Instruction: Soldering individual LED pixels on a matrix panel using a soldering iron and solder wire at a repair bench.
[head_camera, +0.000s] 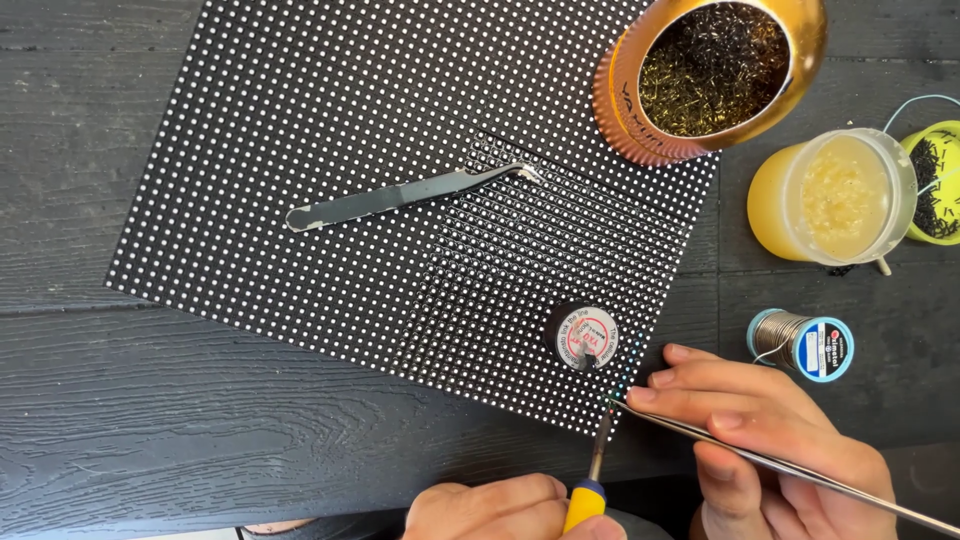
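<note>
A black panel studded with rows of small white dots (330, 120) lies on a dark wooden table (150, 420). My left hand (490, 510) grips a soldering iron by its yellow and blue handle (587, 500); the iron's tip meets the panel's lower right edge. My right hand (770, 430) holds long thin metal tweezers (810, 472) whose points reach the same spot, with the fingers resting beside the panel's corner. A small black round reel with a white and red label (583, 337) stands on the panel just above that spot.
Curved tweezers (400, 195) lie loose on the panel's middle. An orange holder of brass wool (715, 65) overlaps the panel's top right corner. To the right stand a yellow jar of paste (835, 195), a green cup of black bits (935, 180) and a solder spool (800, 343).
</note>
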